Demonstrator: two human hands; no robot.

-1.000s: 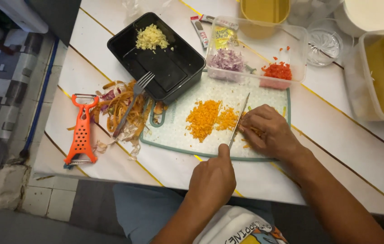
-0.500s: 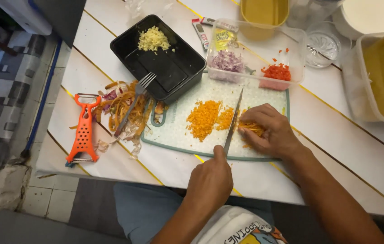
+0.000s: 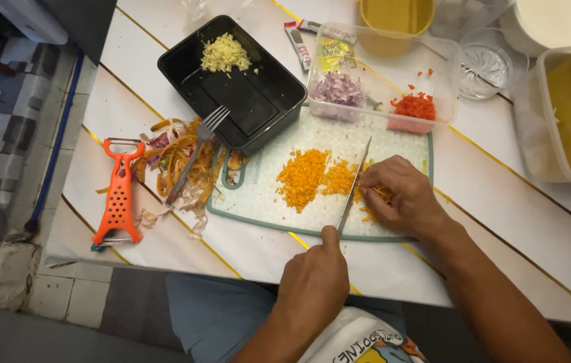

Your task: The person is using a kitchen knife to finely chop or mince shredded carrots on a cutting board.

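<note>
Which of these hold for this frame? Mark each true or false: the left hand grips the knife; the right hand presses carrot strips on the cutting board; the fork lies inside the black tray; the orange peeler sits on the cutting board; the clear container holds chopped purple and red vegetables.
1. The left hand grips the knife. True.
2. The right hand presses carrot strips on the cutting board. True.
3. The fork lies inside the black tray. False: only its tines rest on the tray's rim; the handle lies on the peelings.
4. The orange peeler sits on the cutting board. False: it lies on the table, left of the peelings.
5. The clear container holds chopped purple and red vegetables. True.
</note>
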